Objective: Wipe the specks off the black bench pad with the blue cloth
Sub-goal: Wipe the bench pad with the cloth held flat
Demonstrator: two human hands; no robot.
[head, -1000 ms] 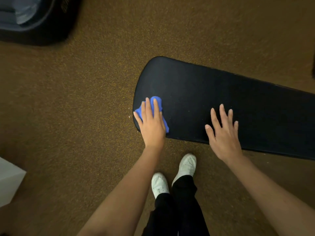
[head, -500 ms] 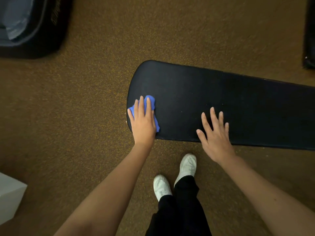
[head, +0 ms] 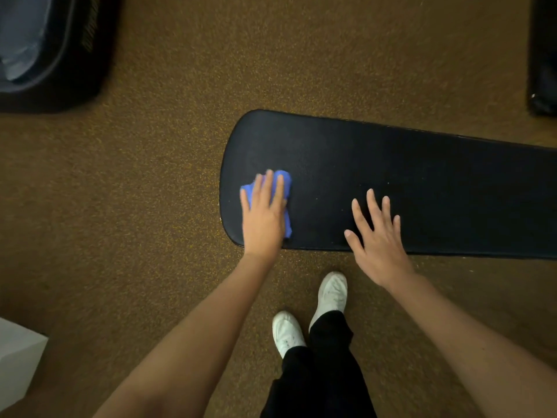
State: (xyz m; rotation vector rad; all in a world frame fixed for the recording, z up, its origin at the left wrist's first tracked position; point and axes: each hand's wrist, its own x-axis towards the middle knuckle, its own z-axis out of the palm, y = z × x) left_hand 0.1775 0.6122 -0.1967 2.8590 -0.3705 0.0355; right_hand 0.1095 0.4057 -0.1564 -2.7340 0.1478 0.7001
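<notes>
The black bench pad point(head: 422, 176) runs from the middle of the view to the right edge, its rounded end on the left. My left hand point(head: 263, 218) presses flat, fingers straight, on the bunched blue cloth point(head: 285, 184) near that rounded end. The cloth shows above my fingertips and along the right side of my palm. My right hand point(head: 376, 239) rests flat on the pad's near edge with fingers spread, a little to the right of the cloth. A few faint pale specks point(head: 388, 183) dot the pad between and beyond my hands.
Brown speckled floor point(head: 150, 206) surrounds the pad. A dark piece of equipment point(head: 54, 55) sits at the top left, another dark object point(head: 542, 55) at the top right. A white box corner point(head: 18, 357) shows at the bottom left. My white shoes point(head: 310, 312) stand just below the pad.
My left hand has slid the cloth rightwards, away from the pad's rounded left end. My right hand keeps its flat hold on the near edge.
</notes>
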